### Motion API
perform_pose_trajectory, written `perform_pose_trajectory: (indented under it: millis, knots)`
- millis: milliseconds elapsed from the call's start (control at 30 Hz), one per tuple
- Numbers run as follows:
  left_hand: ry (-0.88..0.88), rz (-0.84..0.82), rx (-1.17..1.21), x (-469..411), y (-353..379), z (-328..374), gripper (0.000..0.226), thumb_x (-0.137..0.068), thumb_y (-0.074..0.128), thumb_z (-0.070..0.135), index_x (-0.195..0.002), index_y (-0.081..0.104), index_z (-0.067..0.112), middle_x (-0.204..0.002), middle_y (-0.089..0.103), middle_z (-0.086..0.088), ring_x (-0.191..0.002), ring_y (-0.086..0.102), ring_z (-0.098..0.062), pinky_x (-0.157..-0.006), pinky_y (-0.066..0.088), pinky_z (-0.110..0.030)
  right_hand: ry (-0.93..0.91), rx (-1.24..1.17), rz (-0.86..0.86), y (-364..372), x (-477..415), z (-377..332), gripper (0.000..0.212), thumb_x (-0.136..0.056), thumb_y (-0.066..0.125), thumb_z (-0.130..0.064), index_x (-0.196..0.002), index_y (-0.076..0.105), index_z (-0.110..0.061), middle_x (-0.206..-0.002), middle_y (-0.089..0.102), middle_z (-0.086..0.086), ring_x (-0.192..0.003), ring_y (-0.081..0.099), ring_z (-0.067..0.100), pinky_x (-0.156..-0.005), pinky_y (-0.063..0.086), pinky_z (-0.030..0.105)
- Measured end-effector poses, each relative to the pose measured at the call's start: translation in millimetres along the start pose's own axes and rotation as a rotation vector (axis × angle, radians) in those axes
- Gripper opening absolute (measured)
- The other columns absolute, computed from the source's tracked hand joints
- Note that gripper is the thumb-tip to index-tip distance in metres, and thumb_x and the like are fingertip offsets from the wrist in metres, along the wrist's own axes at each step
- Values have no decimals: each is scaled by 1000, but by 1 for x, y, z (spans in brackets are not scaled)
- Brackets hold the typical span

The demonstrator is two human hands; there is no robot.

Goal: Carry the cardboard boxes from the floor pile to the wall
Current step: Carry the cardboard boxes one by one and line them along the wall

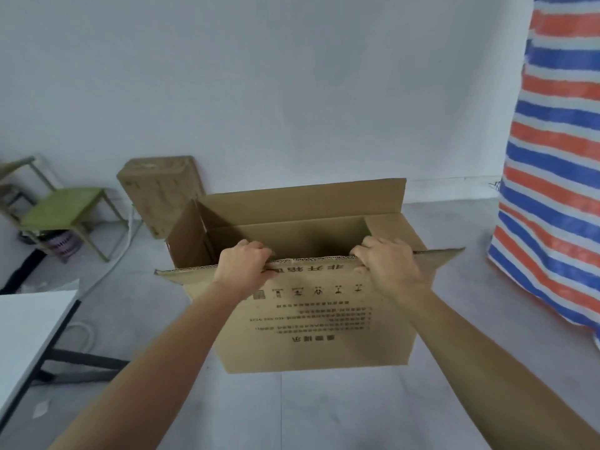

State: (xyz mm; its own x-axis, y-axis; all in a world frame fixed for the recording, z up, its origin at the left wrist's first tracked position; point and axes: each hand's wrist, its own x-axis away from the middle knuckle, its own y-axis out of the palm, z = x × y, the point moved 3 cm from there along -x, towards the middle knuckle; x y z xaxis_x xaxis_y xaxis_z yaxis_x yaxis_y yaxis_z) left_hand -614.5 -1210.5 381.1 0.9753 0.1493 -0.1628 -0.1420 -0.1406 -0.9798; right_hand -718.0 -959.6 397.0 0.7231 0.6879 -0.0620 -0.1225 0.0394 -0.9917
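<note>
An open cardboard box (311,323) with black print on its near side hangs above the grey floor in front of me. Its top flaps stand open and the inside looks empty. My left hand (242,266) grips the near top edge of the box, left of centre. My right hand (386,264) grips the same edge to the right, fingers curled over into the box. A second cardboard box (160,193) stands upright against the white wall (292,92), behind and to the left.
A green chair (61,209) stands at the left by the wall with a purple bucket (63,246) under it. A white table (29,332) juts in at the lower left. A large striped blue, orange and white tarp (552,157) hangs at the right.
</note>
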Motion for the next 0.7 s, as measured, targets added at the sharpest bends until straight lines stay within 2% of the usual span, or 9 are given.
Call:
perform_pose_trajectory:
  millis: [100,300,400,533,700]
  knots:
    - [21,-170,-88,-63,30,-28,26,-99,48,47,-101,66,28,-103,67,7,-100,57,-18,-71,52,-35,-24,24,2,16,-74,1,25,-99,59,-35,-124,63,-32,-114,60,-9,-101,59,15,-81,42,32]
    - [-51,-175,21,-197,90,-96,32,-103,43,42,-129,60,35,-114,67,7,-109,60,-20,-77,50,-33,-3,-23,21,67,-236,22,28,-96,60,-23,-121,65,-34,-119,60,-11,-101,59,12,-80,41,31]
    - [-85,-215,20,-268,100,-135,34,-104,41,41,-132,57,35,-117,66,6,-111,59,-20,-78,50,-34,-6,-108,18,76,-324,29,37,-94,60,-16,-125,65,-35,-128,59,-11,-109,58,12,-83,41,31]
    - [-173,-220,47,-331,108,-203,35,-104,42,41,-134,57,30,-118,64,4,-115,55,-19,-78,48,-34,-70,-183,20,67,-431,15,38,-95,63,-18,-130,64,-32,-146,52,-7,-119,58,13,-87,52,35]
    - [-268,-223,86,-381,136,-300,36,-102,46,38,-136,55,31,-119,67,6,-113,59,-18,-82,50,-34,-173,-125,-12,74,-556,-25,28,-92,67,-23,-119,68,-31,-135,59,-9,-99,63,11,-78,55,32]
